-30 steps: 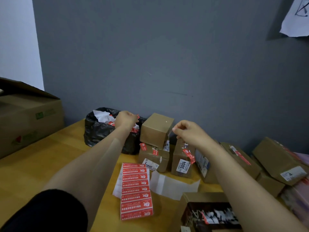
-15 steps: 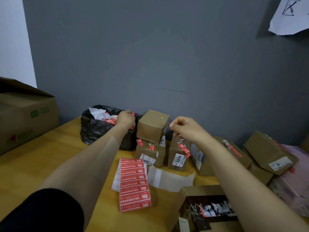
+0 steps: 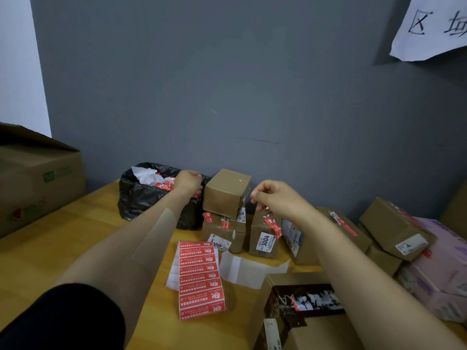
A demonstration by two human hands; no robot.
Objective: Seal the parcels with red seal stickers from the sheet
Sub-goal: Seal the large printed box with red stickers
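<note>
Grey wall behind a yellow wooden bench [image 3: 63,236]. Far left, a large carton [image 3: 38,183]. Next, a black bin bag [image 3: 141,200], left hand [image 3: 188,181] curled over its rim, contents unclear. Centre, sticker sheet [image 3: 199,279] flat on the bench: thin, floppy, tacky, best peeled from a corner. Right hand [image 3: 275,198] pinched atop the upright parcel [image 3: 265,236], hold unclear. Other parcels [image 3: 396,223], likely light and stiff, crowding the right; open room at left.

mailroom: labelled parcels [image 3: 262,238], seal stickers [image 3: 199,279]
</note>
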